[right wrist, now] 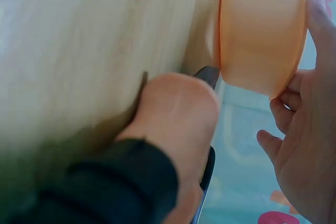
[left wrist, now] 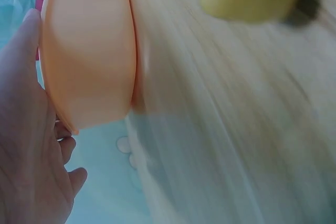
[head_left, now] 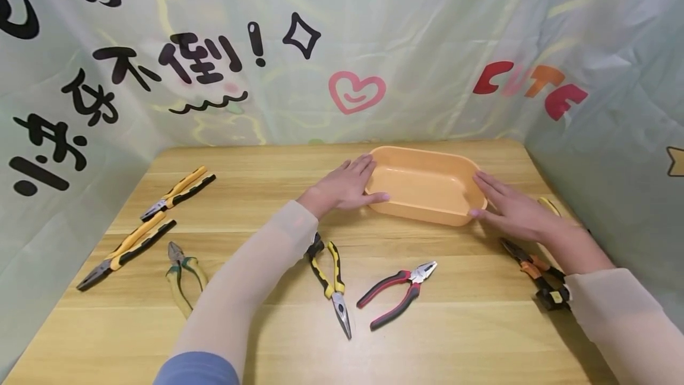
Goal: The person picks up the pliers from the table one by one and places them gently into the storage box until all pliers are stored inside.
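Pale printed cloth backs the wooden desk — left hand and right hand grip opposite ends of an orange tray — with red-and-black pliers lying nearby.

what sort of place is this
Probably a small staged tabletop booth, judging by the wooden table, the printed sheeting around it, and the pliers spread out near an orange tray.

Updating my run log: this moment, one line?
left hand: holds tray | right hand: holds tray | tray: empty | pliers: on table
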A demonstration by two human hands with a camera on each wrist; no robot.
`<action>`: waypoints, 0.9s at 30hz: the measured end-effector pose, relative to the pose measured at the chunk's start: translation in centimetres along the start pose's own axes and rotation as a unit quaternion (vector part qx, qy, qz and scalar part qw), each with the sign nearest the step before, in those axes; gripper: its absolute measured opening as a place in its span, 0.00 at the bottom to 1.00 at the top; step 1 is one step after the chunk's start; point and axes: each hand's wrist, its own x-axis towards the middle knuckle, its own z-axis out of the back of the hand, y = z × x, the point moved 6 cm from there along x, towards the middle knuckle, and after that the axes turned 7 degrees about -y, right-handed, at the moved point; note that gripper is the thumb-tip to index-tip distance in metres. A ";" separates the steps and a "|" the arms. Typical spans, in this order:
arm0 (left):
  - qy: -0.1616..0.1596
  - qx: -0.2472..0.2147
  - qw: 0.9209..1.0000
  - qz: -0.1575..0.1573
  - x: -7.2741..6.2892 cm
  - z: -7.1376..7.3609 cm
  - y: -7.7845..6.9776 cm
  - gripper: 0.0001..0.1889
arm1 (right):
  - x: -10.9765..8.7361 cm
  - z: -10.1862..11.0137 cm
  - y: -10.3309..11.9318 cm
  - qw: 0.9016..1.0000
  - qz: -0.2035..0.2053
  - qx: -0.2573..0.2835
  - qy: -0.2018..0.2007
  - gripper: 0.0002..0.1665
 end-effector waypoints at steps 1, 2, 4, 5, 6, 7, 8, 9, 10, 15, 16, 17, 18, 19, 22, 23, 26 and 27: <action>0.000 0.000 1.000 -0.002 -0.1 0.0 0.0 0.57 | 0.0 -0.1 0.0 1.000 -0.001 0.003 0.000 0.50; 0.001 -0.001 1.000 -0.002 -0.2 0.0 0.0 0.57 | 0.1 -0.2 0.0 1.000 -0.002 0.004 0.001 0.50; 0.002 0.000 1.000 -0.005 -0.4 -0.1 0.1 0.57 | 0.1 -0.3 0.0 1.000 -0.005 0.005 0.003 0.51; 0.002 -0.001 1.000 -0.005 -0.4 0.0 0.1 0.57 | 0.1 -0.3 0.0 1.000 -0.006 0.005 0.003 0.51; 0.001 -0.001 1.000 -0.006 -0.5 0.0 0.1 0.57 | 0.2 -0.3 0.1 1.000 -0.008 0.007 0.003 0.51; 0.000 -0.001 1.000 -0.006 -0.5 0.0 0.1 0.56 | 0.2 -0.3 0.1 1.000 -0.009 0.009 0.002 0.51; 0.000 0.000 1.000 -0.006 -0.6 0.0 0.1 0.56 | 0.2 -0.3 0.1 1.000 -0.009 0.009 0.004 0.51; 0.000 0.000 1.000 -0.006 -0.6 0.0 0.1 0.56 | 0.3 -0.3 0.2 1.000 -0.009 0.009 0.005 0.51; 0.001 0.000 1.000 -0.005 -0.7 0.0 0.1 0.56 | 0.3 -0.3 0.2 1.000 -0.009 0.008 0.005 0.51; 0.012 -0.001 1.000 -0.002 -1.0 0.1 0.2 0.56 | 0.5 -0.4 0.6 1.000 -0.006 0.007 0.004 0.52; 0.014 -0.002 1.000 -0.001 -1.1 0.1 0.2 0.55 | 0.5 -0.4 0.7 1.000 -0.006 0.007 0.004 0.51; 0.016 -0.002 1.000 0.001 -1.2 0.1 0.3 0.56 | 0.5 -0.4 0.7 1.000 -0.006 0.006 0.004 0.51; 0.016 -0.003 1.000 0.001 -1.3 0.1 0.3 0.56 | 0.5 -0.4 0.8 1.000 -0.006 0.005 0.004 0.51; 0.018 -0.003 1.000 0.002 -1.3 0.1 0.4 0.56 | 0.5 -0.4 0.9 1.000 -0.006 0.004 0.005 0.51; 0.018 -0.004 1.000 0.005 -1.6 0.2 0.5 0.56 | 0.6 -0.4 1.1 1.000 -0.001 0.001 0.003 0.51; 0.018 -0.005 1.000 0.007 -1.7 0.2 0.5 0.57 | 0.7 -0.5 1.1 1.000 0.003 -0.001 0.001 0.51; 0.017 -0.007 1.000 0.008 -1.9 0.2 0.6 0.57 | 0.8 -0.7 1.3 1.000 0.016 -0.004 -0.004 0.50; 0.017 -0.008 1.000 0.009 -2.0 0.2 0.6 0.57 | 0.8 -0.7 1.3 1.000 0.019 -0.004 -0.004 0.50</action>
